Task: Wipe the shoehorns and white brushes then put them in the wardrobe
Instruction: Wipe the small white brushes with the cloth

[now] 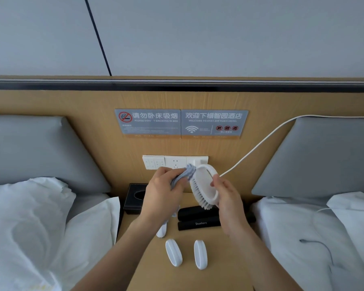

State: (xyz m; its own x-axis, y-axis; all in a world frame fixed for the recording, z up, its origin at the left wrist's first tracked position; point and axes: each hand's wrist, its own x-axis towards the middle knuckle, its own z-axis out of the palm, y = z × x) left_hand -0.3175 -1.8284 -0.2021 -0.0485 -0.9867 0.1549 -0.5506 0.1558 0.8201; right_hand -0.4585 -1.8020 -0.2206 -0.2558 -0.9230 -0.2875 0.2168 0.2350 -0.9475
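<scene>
While the right hand [227, 198] grips a white oval brush [206, 185] by its rim, with the fingers curled round the right edge of the smooth plastic back, the left hand [162, 192] is closed around a bunched grey-blue cloth [182, 177] that touches the upper end of this brush. The brush is held in the air above the far half of the table [223, 261], tilted on edge. Its rows of short pale bristles face left toward the cloth, and its back bears a raised oval ring. The table is a narrow bedside surface of light wood-grain laminate. Across its middle, directly beneath the held brush, lie a far shoehorn [194, 212] and a near shoehorn [198, 224], side by side. Both are long, matte black and round-ended, and the near one carries the white word "Shoehorn". The right hand hides part of each. Toward the near edge, a second brush [173, 253] and a third brush [200, 254] lie bristles down, side by side and not touching, each a smooth white oval with a raised rib along its back. A fourth brush [161, 231] lies just left of the shoehorns, largely hidden under the left wrist. A black tissue box [135, 198] with an oval slot occupies the far left corner.
</scene>
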